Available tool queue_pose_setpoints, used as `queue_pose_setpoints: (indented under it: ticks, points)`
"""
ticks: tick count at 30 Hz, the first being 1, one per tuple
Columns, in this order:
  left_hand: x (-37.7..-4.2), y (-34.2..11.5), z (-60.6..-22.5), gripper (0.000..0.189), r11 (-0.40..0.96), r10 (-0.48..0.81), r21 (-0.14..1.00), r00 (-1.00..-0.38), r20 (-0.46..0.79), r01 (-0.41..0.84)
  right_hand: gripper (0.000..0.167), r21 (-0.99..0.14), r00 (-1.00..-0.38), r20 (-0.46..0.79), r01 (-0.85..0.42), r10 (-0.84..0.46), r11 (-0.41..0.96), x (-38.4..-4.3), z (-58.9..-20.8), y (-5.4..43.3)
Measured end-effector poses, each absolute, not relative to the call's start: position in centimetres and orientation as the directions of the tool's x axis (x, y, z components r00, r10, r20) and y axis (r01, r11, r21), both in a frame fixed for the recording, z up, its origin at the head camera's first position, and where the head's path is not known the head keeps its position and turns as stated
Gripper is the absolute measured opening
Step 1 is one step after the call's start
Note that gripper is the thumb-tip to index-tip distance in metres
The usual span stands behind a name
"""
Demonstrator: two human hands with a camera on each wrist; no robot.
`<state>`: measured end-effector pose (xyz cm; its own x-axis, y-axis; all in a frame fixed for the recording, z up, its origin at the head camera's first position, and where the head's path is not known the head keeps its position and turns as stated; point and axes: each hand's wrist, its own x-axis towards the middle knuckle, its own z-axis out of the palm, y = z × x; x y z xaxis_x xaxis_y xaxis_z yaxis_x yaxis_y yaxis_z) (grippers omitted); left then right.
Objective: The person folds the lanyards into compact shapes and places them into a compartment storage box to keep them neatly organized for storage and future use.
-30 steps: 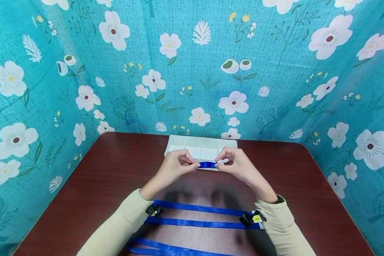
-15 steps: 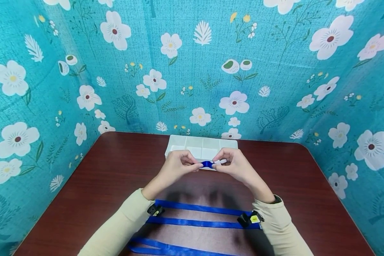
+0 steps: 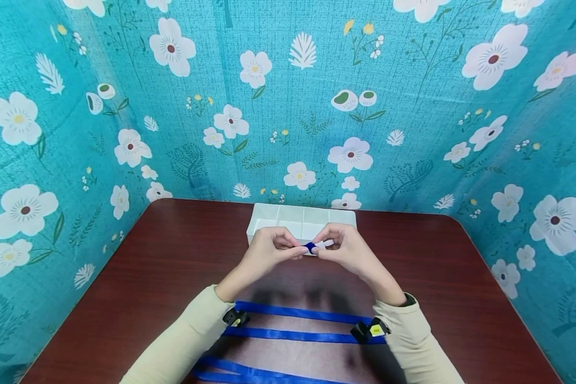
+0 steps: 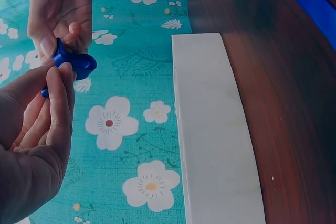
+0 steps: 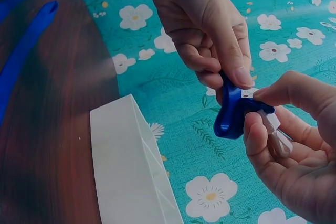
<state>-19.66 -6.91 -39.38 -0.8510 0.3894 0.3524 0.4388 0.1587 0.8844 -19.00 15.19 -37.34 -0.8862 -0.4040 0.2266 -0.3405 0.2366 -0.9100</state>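
Observation:
Above the front wall of a white tray, both hands meet over a short blue ribbon (image 5: 227, 114). My left hand (image 3: 272, 253) pinches one end of it between thumb and fingertips. My right hand (image 3: 344, 249) pinches the other end, where a white plastic piece (image 5: 282, 142) with a narrow loop-like tip sticks out between its fingers. In the left wrist view the ribbon (image 4: 81, 65) bulges in a fold between the two sets of fingertips. The fingers hide both ribbon ends.
The white compartmented tray (image 3: 256, 226) stands at the table's back edge. Two long blue ribbons (image 3: 295, 335) lie across the brown table (image 3: 173, 256) under the forearms. Another folded blue ribbon (image 3: 249, 372) lies at the front. A floral curtain (image 3: 288, 117) surrounds the table.
The hands have come closer together, the right one moving left. The ribbon between them, first stretched flat, now folds and bulges, and less of it shows.

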Motion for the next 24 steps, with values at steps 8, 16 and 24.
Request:
queue_pose_setpoints:
  ticks: [8, 16, 24]
  points:
    - [-19.5, -6.6, -39.3, 0.008, 0.146, 0.394, 0.903, -0.861, 0.322, 0.405, 0.012, -0.904, -0.887, 0.243, -0.354, -0.392, 0.241, -18.8, -37.4, 14.8]
    - [-19.3, -6.4, -39.2, 0.015, 0.013, 0.414, 0.962, -0.877, 0.244, 0.274, 0.013, -0.874, -0.894, 0.296, -0.395, -0.337, 0.283, -18.3, -37.2, 14.7]
    - [-19.1, -6.0, -39.2, 0.015, 0.01, 0.378, 0.957, -0.887, 0.265, 0.29, 0.014, -0.849, -0.886, 0.349, -0.437, -0.306, 0.296, -17.6, -36.8, 14.4]
